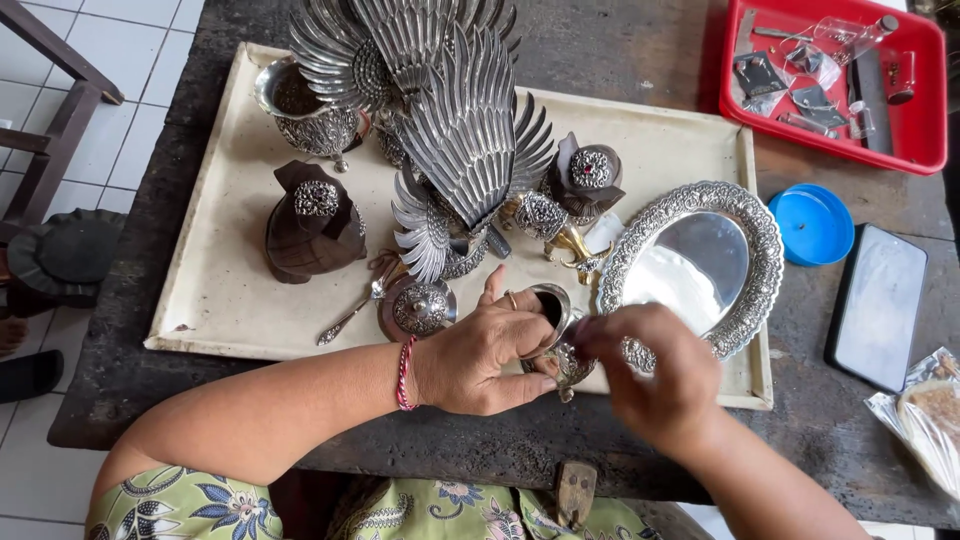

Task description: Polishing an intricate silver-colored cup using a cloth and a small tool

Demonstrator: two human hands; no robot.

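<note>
A: In the lower centre of the frame, the left hand (480, 355) is gripping a small embossed silver cup (553, 335), its fingers curled shut around the cup's side, with a ring showing on one finger and a red cord bracelet (404, 373) at the wrist. The right hand (650, 375) is pressing bunched fingertips against the cup's lower edge; whether they are pinching anything else cannot be told, since that hand is blurring.

B: How is such a hold judged sound?

A: The cup is sitting over the near edge of the cream tray (225, 300), just beside the oval silver platter (695, 265). Keeping the cup low above the tray and steadying it with the left palm is likely limiting slips; light fingertip pressure probably spares the relief.

B: And the containers around it?

A: A red rectangular tray (925, 110) is lying at the upper right, holding clear packets and small metal tools. Below it, a round blue lid (812, 225) is resting next to a dark flat slab (878, 305). A clear plastic bag (925, 420) with pale contents is showing at the right edge. A winged silver bird figure (455, 120) is standing at the upper centre.
</note>
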